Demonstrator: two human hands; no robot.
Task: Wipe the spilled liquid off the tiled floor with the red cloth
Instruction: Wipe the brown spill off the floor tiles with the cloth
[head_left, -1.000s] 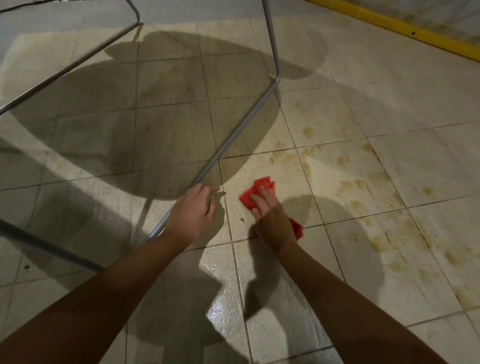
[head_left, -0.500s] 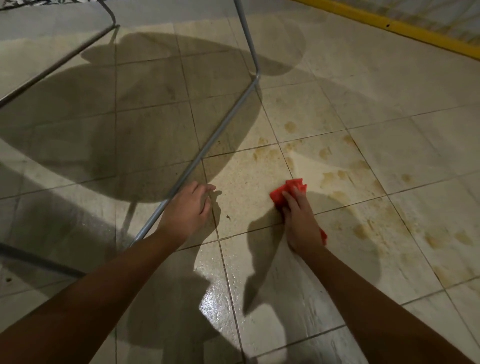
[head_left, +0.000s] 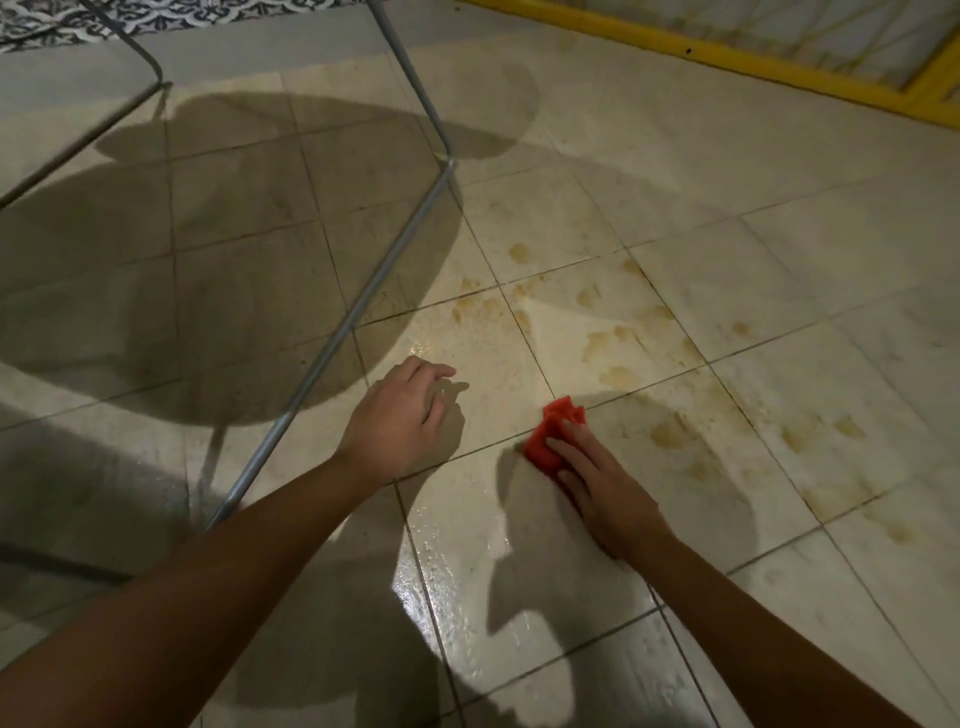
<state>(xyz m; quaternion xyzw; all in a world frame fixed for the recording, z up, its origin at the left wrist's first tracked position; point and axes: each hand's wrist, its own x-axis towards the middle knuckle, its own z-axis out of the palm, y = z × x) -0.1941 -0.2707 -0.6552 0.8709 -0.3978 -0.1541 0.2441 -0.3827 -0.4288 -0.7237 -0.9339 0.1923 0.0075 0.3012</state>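
My right hand (head_left: 602, 483) lies flat on the red cloth (head_left: 550, 428) and presses it against the tiled floor (head_left: 779, 291); most of the cloth sticks out past the fingertips. Brownish patches of spilled liquid (head_left: 618, 338) spread over the tiles beyond and to the right of the cloth. A wet, shiny streak (head_left: 447, 582) runs over the tiles between my arms. My left hand (head_left: 400, 415) rests on the floor to the left of the cloth, fingers loosely curled, holding nothing.
A grey metal tube frame (head_left: 332, 353) of a piece of furniture runs diagonally across the floor just left of my left hand. A yellow bar (head_left: 727, 57) runs along the far right. A patterned mat (head_left: 104, 21) lies at the top left.
My right hand has slid the red cloth to the right and back toward me. My left hand has stayed on the floor beside the metal frame.
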